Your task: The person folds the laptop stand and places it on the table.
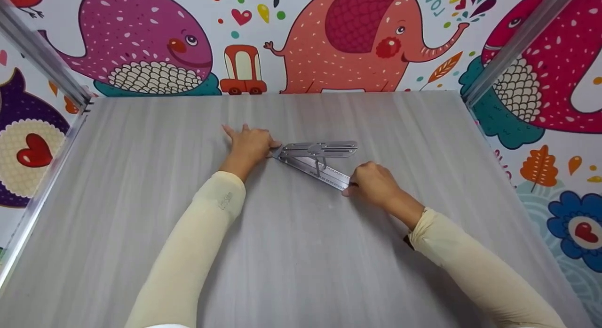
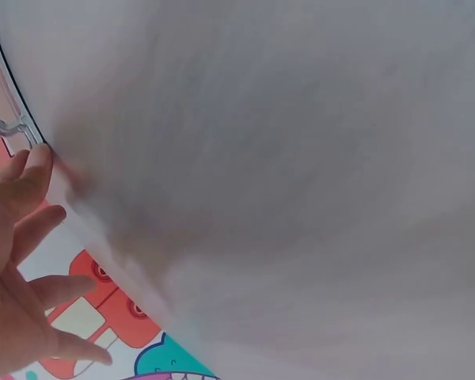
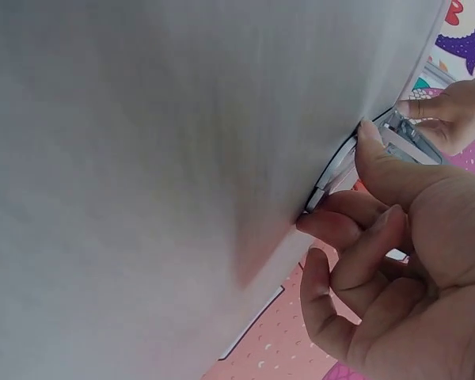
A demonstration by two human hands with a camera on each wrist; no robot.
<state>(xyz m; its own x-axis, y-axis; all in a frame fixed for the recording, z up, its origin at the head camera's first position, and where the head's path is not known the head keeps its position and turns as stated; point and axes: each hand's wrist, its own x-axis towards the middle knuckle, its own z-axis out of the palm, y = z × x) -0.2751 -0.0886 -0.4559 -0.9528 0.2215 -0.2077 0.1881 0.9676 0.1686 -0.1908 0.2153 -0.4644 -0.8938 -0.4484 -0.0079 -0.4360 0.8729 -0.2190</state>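
A grey folding stand [image 1: 324, 170] lies on the table, its slotted upper plate [image 1: 324, 149] raised at a slant over the long base and joined to it by thin struts. My left hand [image 1: 250, 147] pinches the hinged end between thumb and index finger, the other fingers spread away. In the left wrist view, that hand [image 2: 24, 245] shows at the left edge with part of the stand [image 2: 24, 127] at its fingertips. At the base's near right end, my right hand [image 1: 376, 183] grips the stand with thumb and fingers. The right wrist view shows this hand [image 3: 404, 237] curled at the base's edge.
The table [image 1: 282, 262] has a pale grey wood-grain top. A wall [image 1: 447, 17] printed with cartoon animals stands behind it, with similar panels on both sides. Metal posts [image 1: 522, 45] rise at the back corners, and a metal rail [image 1: 35, 210] runs along the left edge.
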